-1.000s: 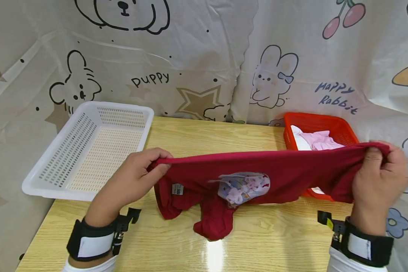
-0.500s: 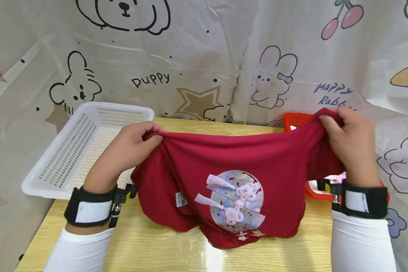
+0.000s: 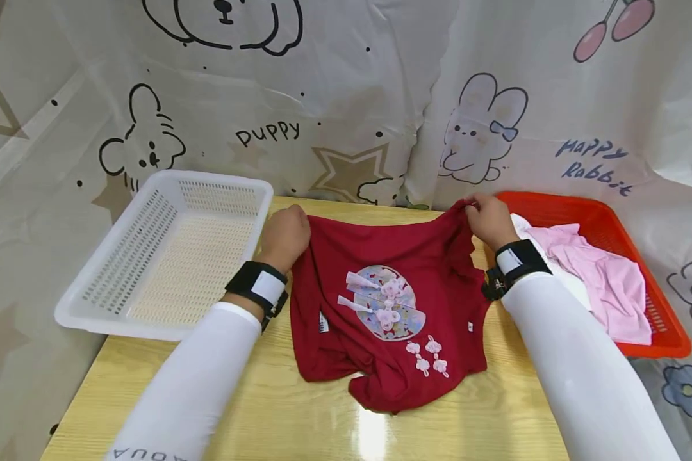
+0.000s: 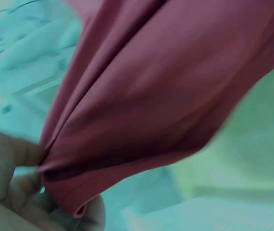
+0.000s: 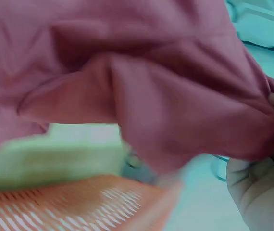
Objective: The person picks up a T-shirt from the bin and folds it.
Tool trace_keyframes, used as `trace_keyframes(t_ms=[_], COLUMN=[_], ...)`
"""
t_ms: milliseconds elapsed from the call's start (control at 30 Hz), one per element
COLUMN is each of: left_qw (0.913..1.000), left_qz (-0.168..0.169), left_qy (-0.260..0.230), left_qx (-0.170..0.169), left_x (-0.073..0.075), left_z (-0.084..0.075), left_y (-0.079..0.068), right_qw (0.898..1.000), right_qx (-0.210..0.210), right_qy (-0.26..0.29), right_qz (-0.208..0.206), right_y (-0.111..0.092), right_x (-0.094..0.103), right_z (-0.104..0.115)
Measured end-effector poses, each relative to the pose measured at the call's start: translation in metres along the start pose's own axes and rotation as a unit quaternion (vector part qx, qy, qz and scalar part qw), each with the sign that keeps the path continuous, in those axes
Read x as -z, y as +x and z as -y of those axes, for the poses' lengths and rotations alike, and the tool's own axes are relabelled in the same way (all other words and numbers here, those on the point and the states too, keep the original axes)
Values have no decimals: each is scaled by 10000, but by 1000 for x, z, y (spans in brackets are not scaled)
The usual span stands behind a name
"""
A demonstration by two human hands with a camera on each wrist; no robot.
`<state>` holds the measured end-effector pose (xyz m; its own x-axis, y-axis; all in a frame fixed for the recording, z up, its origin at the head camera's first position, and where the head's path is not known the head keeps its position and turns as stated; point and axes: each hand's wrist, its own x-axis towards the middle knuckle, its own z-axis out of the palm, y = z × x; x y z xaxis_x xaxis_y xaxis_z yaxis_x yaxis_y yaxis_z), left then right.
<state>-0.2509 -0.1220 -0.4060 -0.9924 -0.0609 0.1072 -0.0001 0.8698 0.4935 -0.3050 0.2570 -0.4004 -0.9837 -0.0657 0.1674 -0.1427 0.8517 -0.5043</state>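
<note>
A dark red shirt (image 3: 352, 246) with a round floral patch and pink knot trims hangs between my two hands, its lower part lying over the wooden table. My left hand (image 3: 286, 238) pinches its upper left corner, beside the white basket. In the left wrist view the thumb and fingers (image 4: 29, 154) close on the shirt's hem (image 4: 93, 187). My right hand (image 3: 490, 219) grips the upper right corner near the red basket. The right wrist view shows bunched cloth (image 5: 262, 130) held in the fingers of that hand (image 5: 267, 183).
On the left stands a white perforated basket (image 3: 121, 269) with nothing inside. A red basket (image 3: 576, 208) at the right holds pink (image 3: 605, 282) and white cloth. The wooden table (image 3: 288, 422) ends at a printed curtain (image 3: 346, 96) behind.
The shirt was stretched taut sideways and is now slacker, its patched front spread out and lowered. Both hands moved forward, away from the body; the right also moved left, uncovering the red basket.
</note>
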Motion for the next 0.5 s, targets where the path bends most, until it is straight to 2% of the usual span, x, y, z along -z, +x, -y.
trace_keyframes(t_ms=[67, 133, 200, 233, 300, 367, 433, 500], left_qw=[9993, 9971, 9935, 9926, 9917, 9914, 9910, 9872], left_qz=[-358, -714, -955, -927, -689, -195, 486, 1161], left_qy=[105, 161, 243, 298, 474, 686, 794, 835], left_qx=[-41, -204, -563, -719, -979, -1101, -965, -710], left_x=[-15, -28, -41, -47, -58, -68, -76, -81], left_z=[3, 7, 10, 10, 8, 5, 1, -1], left_y=[-4, -14, -32, -42, -62, -80, -93, -102], right_qw=[9991, 9970, 9959, 9962, 9964, 9925, 9874, 9833], right_qx=[-5, 184, 510, 652, 816, 874, 730, 407], right_qy=[175, 317, 316, 278, 115, -125, -434, -776], right_qz=[-394, -683, -679, -501, 174, 848, 1333, 1597], right_y=[-6, -19, -40, -51, -70, -83, -87, -86], right_x=[-10, -23, -41, -50, -68, -83, -94, -99], right_z=[0, 2, 5, 6, 7, 4, -4, -13])
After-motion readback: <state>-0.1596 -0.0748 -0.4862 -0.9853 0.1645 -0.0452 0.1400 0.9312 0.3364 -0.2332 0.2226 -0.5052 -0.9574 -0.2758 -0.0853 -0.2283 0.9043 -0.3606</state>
